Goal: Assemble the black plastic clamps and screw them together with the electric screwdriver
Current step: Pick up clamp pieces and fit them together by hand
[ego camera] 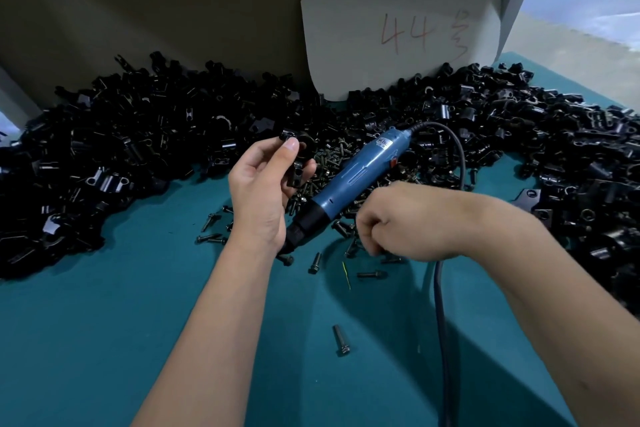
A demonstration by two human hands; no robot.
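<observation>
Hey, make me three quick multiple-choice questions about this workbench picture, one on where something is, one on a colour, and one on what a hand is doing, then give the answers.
1. Where does the electric screwdriver lie?
A. on the table between the two hands
B. in the left hand
C. on top of the white card

2. What colour is the table mat?
A. red
B. teal
C. white

3. What is the left hand doing?
A. lying flat on the table
B. holding the screwdriver
C. holding a black clamp piece up

Answers: 1 A, its blue body rests on the screws, untouched. 2 B, teal shows wherever the mat is bare. 3 C, thumb and fingers pinch the piece above the table.
</observation>
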